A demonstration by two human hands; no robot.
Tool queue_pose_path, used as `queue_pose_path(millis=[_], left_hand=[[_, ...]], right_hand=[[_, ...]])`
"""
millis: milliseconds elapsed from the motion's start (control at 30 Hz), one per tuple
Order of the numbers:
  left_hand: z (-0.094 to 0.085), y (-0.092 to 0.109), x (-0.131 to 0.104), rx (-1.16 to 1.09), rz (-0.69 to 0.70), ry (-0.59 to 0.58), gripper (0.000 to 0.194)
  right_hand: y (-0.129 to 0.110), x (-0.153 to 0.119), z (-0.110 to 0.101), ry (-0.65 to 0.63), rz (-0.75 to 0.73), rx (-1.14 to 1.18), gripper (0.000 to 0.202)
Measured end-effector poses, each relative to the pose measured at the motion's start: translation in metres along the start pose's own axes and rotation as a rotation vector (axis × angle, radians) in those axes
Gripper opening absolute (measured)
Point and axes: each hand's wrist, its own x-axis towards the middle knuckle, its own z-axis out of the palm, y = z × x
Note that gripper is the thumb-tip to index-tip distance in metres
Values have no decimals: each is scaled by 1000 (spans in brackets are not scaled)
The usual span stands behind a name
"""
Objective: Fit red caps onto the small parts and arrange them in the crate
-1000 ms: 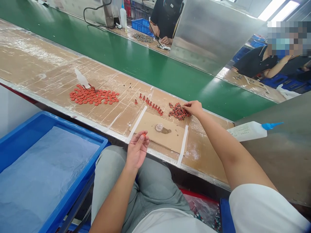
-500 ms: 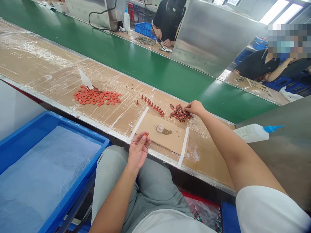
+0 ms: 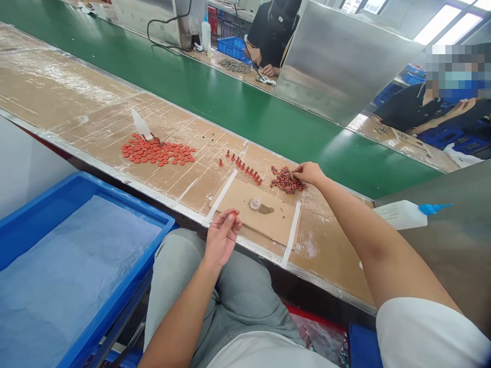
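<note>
At the lower left of the frame, a blue tray (image 3: 125, 194) lined with a pale sheet (image 3: 92, 245) stands beside the counter (image 3: 326, 248), probably for easy reach. Near the centre, the left hand (image 3: 221, 239) pinches a red piece (image 3: 235, 215) between thumb and fingers, palm up, seemingly to keep it steady and exposed. The hands are well apart. Just beyond, a small clear cup (image 3: 255, 203) sits on a cardboard sheet (image 3: 264, 222), which likely shields the counter from the dark patch (image 3: 267, 209) beside the cup. Right of centre, the right hand (image 3: 310, 174) bunches its fingertips at the edge of a heap of small parts (image 3: 284, 182); whether they grip one, I cannot tell. Left of the heap, upright red pieces (image 3: 247, 169) stand in a line, perhaps to stay separate; farther left, red discs (image 3: 155, 152) lie mostly spread flat, perhaps for easier picking.

Counting outward: one tray, one held piece, two white tape strips (image 3: 292, 234), one cup, roughly ten upright pieces in line plus one apart; heap and discs are too crowded to count. Beyond one green belt (image 3: 215, 97) sit two co-workers (image 3: 270, 30).
</note>
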Motion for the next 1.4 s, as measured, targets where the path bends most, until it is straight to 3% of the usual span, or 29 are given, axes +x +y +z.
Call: queue_pose_path(millis=[267,600,733,900,1033,1133,1267,1400], left_hand=[[0,0,0,-1,15,5,19],[-1,1,-2,6,-19,-17,20],[-2,1,-2,-3,-28,-26,18],[-2,2,-2,-13,-33,-22,18],[-2,1,-2,-7,-33,-18,19],[-3,1,-2,1,-32,-19,20],[-3,1,-2,8,-29,-17,21],[-2,1,-2,17,-28,-23,22]], right_hand=[[1,6,0,25,52,145,15],[3,-12,22,350,174,572,30],[-7,-30,23,411,111,860,31],[-31,-76,24,380,36,1197,34],[-50,-116,36,393,-51,1150,43],[-60,-138,47,423,-95,983,35],[-67,-148,54,399,-109,870,34],[-79,-148,53,415,-99,968,39]])
